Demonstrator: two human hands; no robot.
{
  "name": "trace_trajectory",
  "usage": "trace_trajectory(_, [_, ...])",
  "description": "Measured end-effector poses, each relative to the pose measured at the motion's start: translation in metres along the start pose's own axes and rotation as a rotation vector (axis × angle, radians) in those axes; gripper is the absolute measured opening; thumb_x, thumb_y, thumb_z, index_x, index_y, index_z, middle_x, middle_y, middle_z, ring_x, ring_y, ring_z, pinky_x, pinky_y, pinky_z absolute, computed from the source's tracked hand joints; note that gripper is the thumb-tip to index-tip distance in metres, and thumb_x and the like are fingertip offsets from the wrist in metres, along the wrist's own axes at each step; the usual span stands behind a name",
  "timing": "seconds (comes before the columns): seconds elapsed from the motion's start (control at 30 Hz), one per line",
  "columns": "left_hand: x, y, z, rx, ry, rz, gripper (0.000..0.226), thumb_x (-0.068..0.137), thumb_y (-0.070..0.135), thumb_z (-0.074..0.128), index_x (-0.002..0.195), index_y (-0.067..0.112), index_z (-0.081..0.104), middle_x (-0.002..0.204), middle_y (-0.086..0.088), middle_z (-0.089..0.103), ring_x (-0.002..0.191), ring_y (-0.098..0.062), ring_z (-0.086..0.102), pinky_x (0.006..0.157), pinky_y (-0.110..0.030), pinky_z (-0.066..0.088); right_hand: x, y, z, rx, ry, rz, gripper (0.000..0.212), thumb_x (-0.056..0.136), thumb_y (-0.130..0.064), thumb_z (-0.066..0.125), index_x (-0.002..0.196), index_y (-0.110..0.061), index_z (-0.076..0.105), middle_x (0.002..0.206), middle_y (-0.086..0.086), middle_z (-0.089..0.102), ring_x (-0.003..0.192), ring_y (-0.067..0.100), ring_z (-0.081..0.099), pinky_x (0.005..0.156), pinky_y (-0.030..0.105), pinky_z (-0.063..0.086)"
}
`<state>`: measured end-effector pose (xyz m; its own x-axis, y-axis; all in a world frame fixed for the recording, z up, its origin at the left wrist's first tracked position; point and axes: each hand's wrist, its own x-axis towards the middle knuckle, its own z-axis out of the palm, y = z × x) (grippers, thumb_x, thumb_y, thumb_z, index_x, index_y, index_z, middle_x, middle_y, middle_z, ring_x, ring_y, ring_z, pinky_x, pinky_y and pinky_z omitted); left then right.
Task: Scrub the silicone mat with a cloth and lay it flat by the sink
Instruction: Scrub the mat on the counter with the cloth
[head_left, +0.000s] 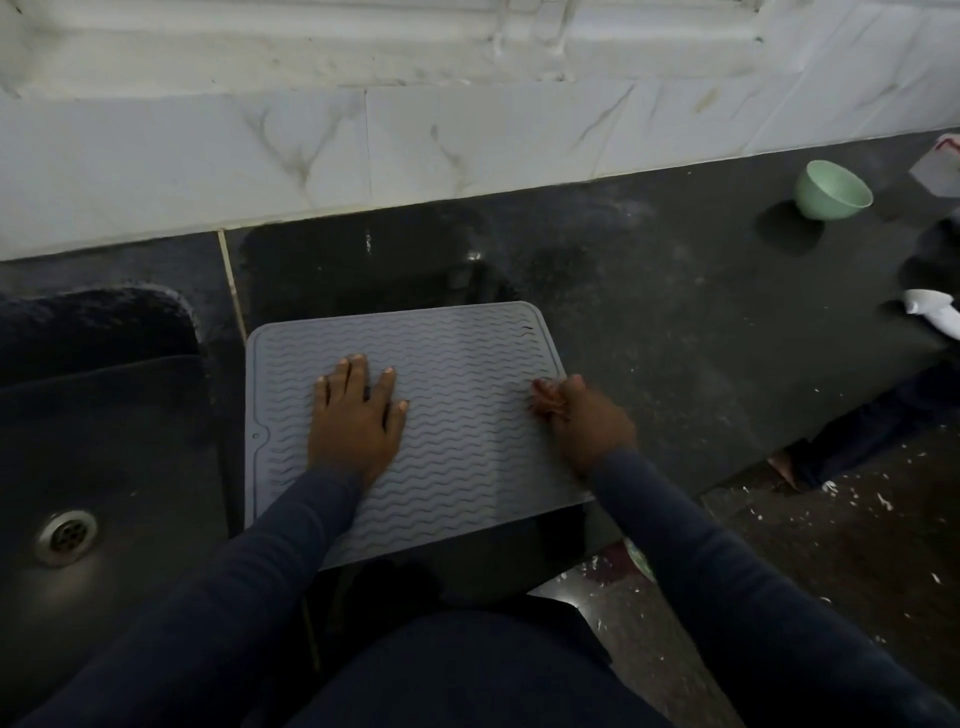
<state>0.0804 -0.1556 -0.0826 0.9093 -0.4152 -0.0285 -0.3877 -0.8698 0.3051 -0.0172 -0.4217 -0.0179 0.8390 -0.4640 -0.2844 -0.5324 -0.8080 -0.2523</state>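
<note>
Far left, sink (104, 415): dark basin sunk into the desk (675, 312), its edge just beside the mat.
Mat (457, 364): grey, ribbed, lying flat on the desk right of the sink.
Left hand (358, 415): fingers straight and spread, palm pressing mid-mat, probably to stop it sliding.
Right hand (587, 421): fingers curled round a reddish wad (543, 402) at the mat's right edge; perhaps the cloth, too blurred to tell.
Stage: likely scrubbing in place.
Bowl (831, 189): green, well apart, out of the way.
</note>
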Motion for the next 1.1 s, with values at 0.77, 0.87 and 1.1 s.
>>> trace_trajectory(0.77, [-0.048,0.04,0.031,-0.006,0.066,0.122,0.053,0.095,0.04,0.03,0.139,0.017,0.048,0.148,-0.016,0.039,0.139,-0.032,0.032,0.114,-0.051,0.015,-0.098,-0.018,0.038,0.129,-0.072,-0.236,0.046,0.092,-0.048,0.055,0.132,-0.025,0.054,0.129,0.003,0.06,0.116,0.027,0.057,0.094,0.036,0.046])
trace_trajectory(0.87, [-0.049,0.04,0.032,-0.017,0.061,0.114,0.054,0.095,0.041,0.028,0.14,0.017,0.047,0.149,-0.015,0.038,0.14,-0.031,0.03,0.115,-0.05,0.014,-0.073,0.044,0.015,0.104,0.039,0.016,0.049,0.085,-0.06,0.058,0.127,-0.033,0.055,0.119,0.003,0.066,0.111,0.03,0.061,0.09,0.038,0.05])
trace_trajectory(1.1, [-0.049,0.036,0.028,-0.251,0.115,0.084,0.057,0.096,0.035,0.021,0.141,0.009,0.044,0.146,-0.013,0.043,0.139,-0.027,0.032,0.118,-0.04,0.01,-0.077,-0.015,0.026,0.058,-0.038,-0.225,0.041,0.086,-0.059,0.055,0.11,-0.026,0.061,0.104,0.001,0.068,0.097,0.025,0.064,0.076,0.035,0.05])
